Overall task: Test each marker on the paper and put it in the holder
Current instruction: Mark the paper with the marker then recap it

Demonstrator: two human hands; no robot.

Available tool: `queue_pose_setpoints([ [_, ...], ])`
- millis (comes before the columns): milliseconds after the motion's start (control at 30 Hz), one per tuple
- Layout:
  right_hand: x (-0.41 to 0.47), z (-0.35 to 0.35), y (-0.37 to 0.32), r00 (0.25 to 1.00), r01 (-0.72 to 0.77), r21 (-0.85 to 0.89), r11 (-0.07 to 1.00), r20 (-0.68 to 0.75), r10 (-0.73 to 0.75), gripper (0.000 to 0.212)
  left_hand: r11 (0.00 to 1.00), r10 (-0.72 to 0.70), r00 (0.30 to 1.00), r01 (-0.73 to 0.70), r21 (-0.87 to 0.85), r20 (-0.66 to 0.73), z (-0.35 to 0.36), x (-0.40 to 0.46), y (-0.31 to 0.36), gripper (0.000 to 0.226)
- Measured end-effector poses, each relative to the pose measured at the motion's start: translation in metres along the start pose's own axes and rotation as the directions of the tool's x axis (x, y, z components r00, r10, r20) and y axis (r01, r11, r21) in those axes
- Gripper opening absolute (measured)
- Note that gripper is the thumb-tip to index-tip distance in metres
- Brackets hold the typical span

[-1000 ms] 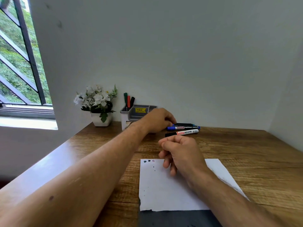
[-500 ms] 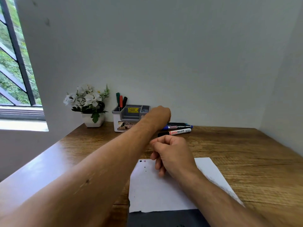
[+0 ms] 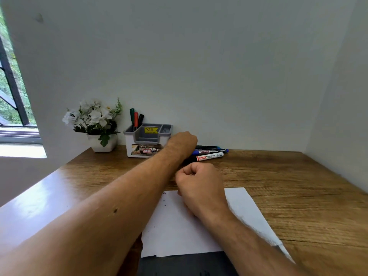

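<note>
three markers lie on the wooden desk [image 3: 288,192] by the back wall, just right of the holder: a white-barrelled whiteboard marker [image 3: 209,156] nearest, a blue permanent marker [image 3: 211,151] just behind it, a dark marker [image 3: 207,147] at the back. their left ends are hidden behind the left hand.

left hand [image 3: 182,144] reaches across to those ends, back of hand up, fingers curled down out of sight; cannot tell if it grips a marker.

holder [image 3: 146,141], grey and white with a yellow price sticker, stands against the wall. in its left rear compartment three markers stand upright: green marker [image 3: 131,116], red marker [image 3: 136,118], black marker [image 3: 140,119]. front tray looks bare as far as visible.

paper [image 3: 179,232] lies flat at the near edge of the desk, a few small ink dots near its top left corner.

right hand [image 3: 201,184] sits over the top of the paper, fingers curled into a fist; nothing visible in it.

a white pot of white flowers [image 3: 93,124] stands just left of the holder. window [image 3: 12,96] at far left, greenery outside.
</note>
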State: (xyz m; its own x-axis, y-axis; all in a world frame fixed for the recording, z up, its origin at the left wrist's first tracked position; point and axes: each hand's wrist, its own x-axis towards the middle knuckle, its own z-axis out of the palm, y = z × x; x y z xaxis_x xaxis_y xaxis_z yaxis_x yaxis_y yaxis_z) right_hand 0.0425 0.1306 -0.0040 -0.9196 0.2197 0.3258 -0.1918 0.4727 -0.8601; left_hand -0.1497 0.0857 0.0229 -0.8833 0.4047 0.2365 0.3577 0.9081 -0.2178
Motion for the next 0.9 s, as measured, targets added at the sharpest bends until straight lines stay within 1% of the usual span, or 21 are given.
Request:
queue_pose_setpoints([
  [100,0.000,0.000,0.000,1.000,-0.013,-0.006,1.000,0.003,0.013,0.022,0.999,-0.020,0.999,0.019,-0.031,-0.030,-0.002,-0.002,0.002,0.023],
  [200,0.001,-0.001,-0.001,0.999,-0.039,-0.007,0.999,-0.003,0.039,0.020,0.995,-0.040,0.993,0.029,-0.099,-0.112,-0.013,-0.006,0.001,0.022],
  [300,0.004,-0.005,-0.002,0.996,-0.079,0.034,0.996,-0.044,0.080,0.019,0.965,-0.092,0.978,0.041,-0.259,-0.187,-0.039,-0.016,-0.005,0.022],
  [367,0.005,-0.009,-0.004,0.989,-0.124,0.117,0.985,-0.063,0.131,0.016,0.912,-0.118,0.972,0.024,-0.410,-0.204,-0.056,-0.029,-0.009,0.025],
  [433,0.006,-0.014,-0.008,0.978,-0.176,0.241,0.955,-0.066,0.197,0.010,0.855,-0.110,0.970,-0.018,-0.518,-0.216,-0.067,-0.049,-0.011,0.024],
  [533,0.007,-0.022,-0.011,0.964,-0.210,0.378,0.902,-0.075,0.256,0.026,0.802,-0.084,0.979,-0.046,-0.596,-0.187,-0.069,-0.086,-0.013,0.021],
  [600,0.007,-0.024,-0.012,0.956,-0.216,0.400,0.891,-0.099,0.276,0.036,0.778,-0.059,0.986,-0.053,-0.626,-0.157,-0.066,-0.111,-0.013,0.016],
  [700,0.009,-0.028,-0.011,0.955,-0.215,0.416,0.884,-0.101,0.280,0.049,0.764,-0.030,0.992,-0.055,-0.643,-0.121,-0.062,-0.141,-0.009,0.020],
  [767,0.010,-0.030,-0.010,0.961,-0.207,0.451,0.868,-0.071,0.266,0.051,0.754,0.020,0.996,-0.070,-0.653,-0.083,-0.057,-0.158,-0.005,0.021],
  [833,0.009,-0.032,-0.008,0.968,-0.196,0.471,0.860,-0.047,0.246,0.045,0.730,0.080,0.994,-0.106,-0.675,-0.070,-0.051,-0.171,-0.001,0.021],
  [900,0.008,-0.030,-0.006,0.976,-0.170,0.469,0.867,-0.043,0.215,0.043,0.688,0.093,0.993,-0.117,-0.716,-0.073,-0.047,-0.179,-0.001,0.022],
])
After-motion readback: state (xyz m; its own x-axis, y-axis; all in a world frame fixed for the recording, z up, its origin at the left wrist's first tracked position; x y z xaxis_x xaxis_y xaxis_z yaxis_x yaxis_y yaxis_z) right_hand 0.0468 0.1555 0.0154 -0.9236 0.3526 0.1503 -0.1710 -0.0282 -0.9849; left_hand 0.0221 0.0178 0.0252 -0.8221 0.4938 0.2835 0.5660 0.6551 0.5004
